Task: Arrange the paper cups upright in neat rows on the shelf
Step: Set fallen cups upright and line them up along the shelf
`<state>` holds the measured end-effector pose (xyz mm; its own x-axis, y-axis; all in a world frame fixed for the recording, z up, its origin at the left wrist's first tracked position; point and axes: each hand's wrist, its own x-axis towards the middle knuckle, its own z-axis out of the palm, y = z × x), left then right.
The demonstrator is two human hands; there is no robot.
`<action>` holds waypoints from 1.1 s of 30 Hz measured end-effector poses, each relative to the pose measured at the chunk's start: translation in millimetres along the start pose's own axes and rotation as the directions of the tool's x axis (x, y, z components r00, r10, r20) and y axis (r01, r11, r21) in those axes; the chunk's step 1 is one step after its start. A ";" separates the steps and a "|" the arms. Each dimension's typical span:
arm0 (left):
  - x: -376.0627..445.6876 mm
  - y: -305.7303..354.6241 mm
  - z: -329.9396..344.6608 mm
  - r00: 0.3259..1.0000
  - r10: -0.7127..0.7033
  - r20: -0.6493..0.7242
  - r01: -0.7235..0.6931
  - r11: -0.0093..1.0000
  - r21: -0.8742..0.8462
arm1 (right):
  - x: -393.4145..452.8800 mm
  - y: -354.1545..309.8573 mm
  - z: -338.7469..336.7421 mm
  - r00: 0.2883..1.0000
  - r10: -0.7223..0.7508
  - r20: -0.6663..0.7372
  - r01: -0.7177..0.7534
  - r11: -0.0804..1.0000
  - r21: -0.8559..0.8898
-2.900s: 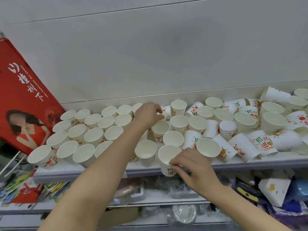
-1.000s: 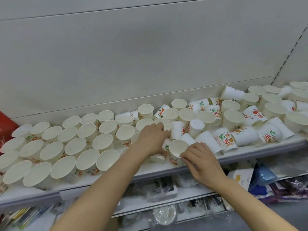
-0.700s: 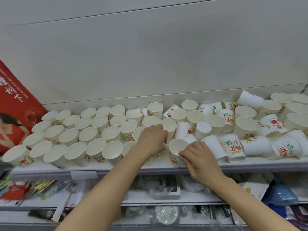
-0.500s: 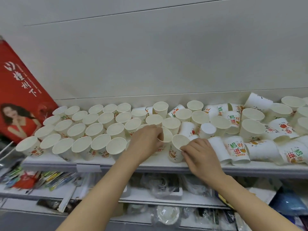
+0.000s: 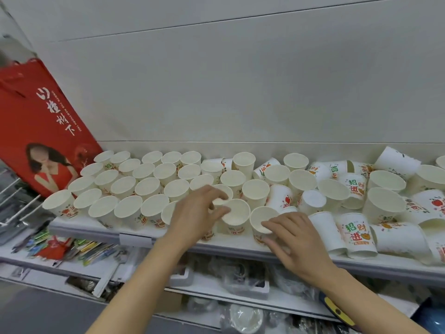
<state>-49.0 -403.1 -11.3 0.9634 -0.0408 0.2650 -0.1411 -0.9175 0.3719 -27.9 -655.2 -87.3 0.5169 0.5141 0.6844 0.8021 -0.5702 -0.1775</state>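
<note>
Several white paper cups with red, green and orange print cover the white shelf (image 5: 168,235). On the left they stand upright in rows (image 5: 134,186). On the right many lie tipped or upside down (image 5: 397,237). My left hand (image 5: 195,220) pinches the rim of an upright front cup (image 5: 237,216) between thumb and fingers. My right hand (image 5: 293,235) grips the neighbouring upright cup (image 5: 261,220), fingers over its rim and thumb on its side.
A red bag with a printed picture (image 5: 41,131) leans at the shelf's left end. A grey-white back panel (image 5: 240,92) rises behind the cups. Lower shelves (image 5: 216,280) hold plastic-wrapped goods and coloured packets. A price-tag holder (image 5: 136,239) sits on the front edge.
Both hands came forward from the middle cups to the front row. Two cups now stand upright side by side at the front edge. The view swung left, then steadied.
</note>
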 end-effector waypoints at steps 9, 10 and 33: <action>145.3 -44.3 -17.0 0.998 0.039 0.043 -0.044 0.990 0.130 | 108.0 41.3 10.3 0.995 0.038 -0.092 -0.051 0.988 -0.147; 158.5 -47.9 -14.0 0.996 0.054 0.076 -0.066 0.986 0.156 | 127.2 52.0 17.9 0.997 0.058 -0.047 -0.066 0.982 -0.175; 216.8 -26.3 53.8 0.850 0.396 0.347 -0.472 0.866 0.168 | 189.7 114.5 55.5 0.531 0.809 0.250 -0.624 0.574 -0.530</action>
<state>175.9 -409.1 -11.5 0.8423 -0.5353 0.0634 -0.5383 -0.8414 0.0476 178.7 -587.4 -17.0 0.9987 -0.0282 0.0430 -0.0213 -0.9878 -0.1540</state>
